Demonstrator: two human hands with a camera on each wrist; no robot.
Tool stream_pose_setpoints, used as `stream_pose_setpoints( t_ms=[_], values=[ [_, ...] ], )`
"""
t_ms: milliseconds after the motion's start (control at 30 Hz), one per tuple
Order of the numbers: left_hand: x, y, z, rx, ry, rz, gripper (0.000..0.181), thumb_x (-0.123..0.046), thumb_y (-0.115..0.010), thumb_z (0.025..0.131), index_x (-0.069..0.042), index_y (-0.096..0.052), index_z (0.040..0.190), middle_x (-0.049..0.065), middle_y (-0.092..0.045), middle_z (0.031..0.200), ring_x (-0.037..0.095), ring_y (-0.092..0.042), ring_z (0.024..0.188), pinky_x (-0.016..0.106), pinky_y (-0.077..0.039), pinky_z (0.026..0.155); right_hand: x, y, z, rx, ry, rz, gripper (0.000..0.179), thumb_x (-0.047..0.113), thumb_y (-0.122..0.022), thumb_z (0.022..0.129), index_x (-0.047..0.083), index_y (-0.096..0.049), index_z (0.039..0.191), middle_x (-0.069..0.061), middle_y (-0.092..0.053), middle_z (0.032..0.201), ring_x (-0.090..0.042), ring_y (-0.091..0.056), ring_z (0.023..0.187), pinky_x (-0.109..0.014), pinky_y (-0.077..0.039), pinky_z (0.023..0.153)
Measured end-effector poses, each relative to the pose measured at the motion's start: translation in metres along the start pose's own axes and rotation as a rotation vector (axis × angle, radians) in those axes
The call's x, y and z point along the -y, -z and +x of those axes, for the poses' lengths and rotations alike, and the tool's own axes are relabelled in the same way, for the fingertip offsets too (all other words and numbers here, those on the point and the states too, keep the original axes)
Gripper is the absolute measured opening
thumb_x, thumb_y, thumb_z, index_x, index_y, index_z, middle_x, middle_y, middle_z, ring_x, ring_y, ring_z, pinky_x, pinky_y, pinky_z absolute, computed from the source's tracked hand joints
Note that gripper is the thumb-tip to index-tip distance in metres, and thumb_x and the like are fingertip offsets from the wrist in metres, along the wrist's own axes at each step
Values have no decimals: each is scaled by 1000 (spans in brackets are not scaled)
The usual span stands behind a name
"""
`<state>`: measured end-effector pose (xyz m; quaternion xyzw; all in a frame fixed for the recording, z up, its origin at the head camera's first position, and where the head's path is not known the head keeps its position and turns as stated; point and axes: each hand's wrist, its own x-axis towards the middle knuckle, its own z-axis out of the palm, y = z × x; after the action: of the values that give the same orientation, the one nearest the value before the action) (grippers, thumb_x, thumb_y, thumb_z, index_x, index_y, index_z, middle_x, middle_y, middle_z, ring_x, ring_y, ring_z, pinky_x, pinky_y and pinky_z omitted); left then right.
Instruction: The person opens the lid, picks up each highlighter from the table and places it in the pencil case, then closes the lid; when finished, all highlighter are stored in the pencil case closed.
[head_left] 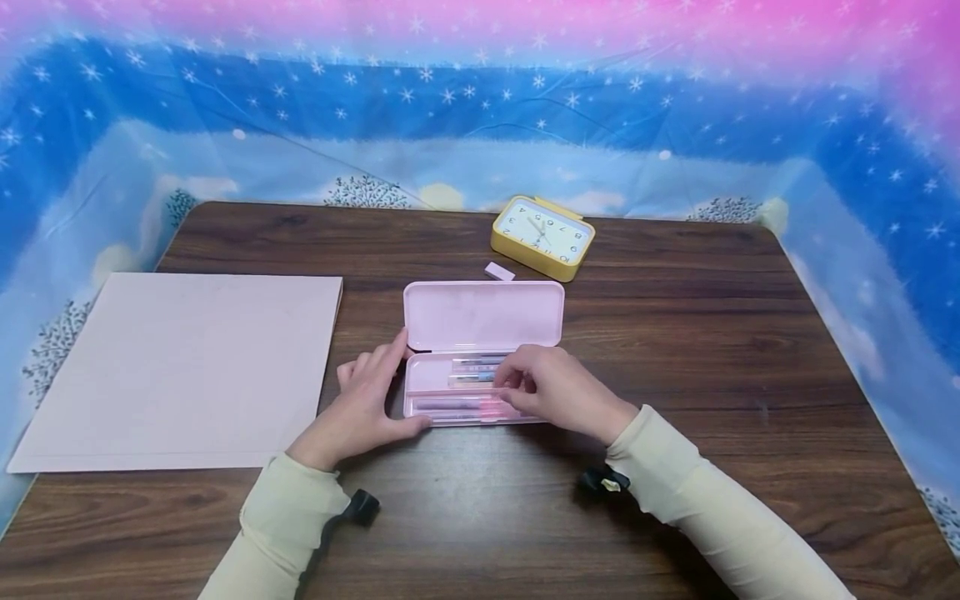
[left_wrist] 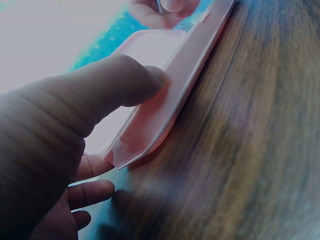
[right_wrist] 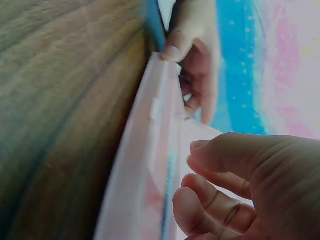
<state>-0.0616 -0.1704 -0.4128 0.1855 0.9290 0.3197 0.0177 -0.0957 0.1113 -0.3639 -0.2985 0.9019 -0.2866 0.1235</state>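
Note:
A pink pencil case (head_left: 483,315) lies on the table with its lid folded back. My left hand (head_left: 358,412) holds its left end, thumb on the front edge and index finger at the back corner by the hinge. In the left wrist view the thumb presses the case's front wall (left_wrist: 172,102). Several pens (head_left: 453,405) lie in the front compartment; slim dark and blue pieces (head_left: 472,363) lie behind them. My right hand (head_left: 558,390) hovers over the case's right end with loosely bent fingers. The right wrist view shows nothing between its thumb and fingers (right_wrist: 187,210).
A yellow alarm clock (head_left: 542,237) leans back beyond the case, with a small pale pink block (head_left: 498,271) in front of it. A large pale pink board (head_left: 187,367) covers the table's left side. Snowflake-patterned cloth (head_left: 465,92) hangs around the dark wooden table (head_left: 705,333).

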Motion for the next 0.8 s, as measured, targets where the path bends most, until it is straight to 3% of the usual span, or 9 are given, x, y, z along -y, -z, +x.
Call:
stream_pose_setpoints(
  t_ms=[333,633,800],
  values=[
    [1,0,0,6,9,-2,115,-42,-83,72,-5,-15,157,5,-51,133,22,-42,104,46,-20,92,-9,39,-3,-169,14,23,12,13,-72,88,11,-73,100,3,-68,89,-10,-60,76,-31,-52,70],
    [1,0,0,14,15,-2,116,-42,-83,72,-5,-14,158,6,-51,134,22,-42,102,48,-20,94,-28,77,3,-376,-90,69,13,16,-69,92,12,-71,104,-1,-68,95,-14,-60,80,-28,-50,71],
    [1,-1,0,8,18,4,115,-42,-83,72,-4,-15,157,4,-52,132,22,-42,104,49,-21,96,-44,81,12,-407,-145,94,14,18,-69,92,12,-70,105,-4,-67,101,-17,-61,86,-33,-50,77]
  ],
)
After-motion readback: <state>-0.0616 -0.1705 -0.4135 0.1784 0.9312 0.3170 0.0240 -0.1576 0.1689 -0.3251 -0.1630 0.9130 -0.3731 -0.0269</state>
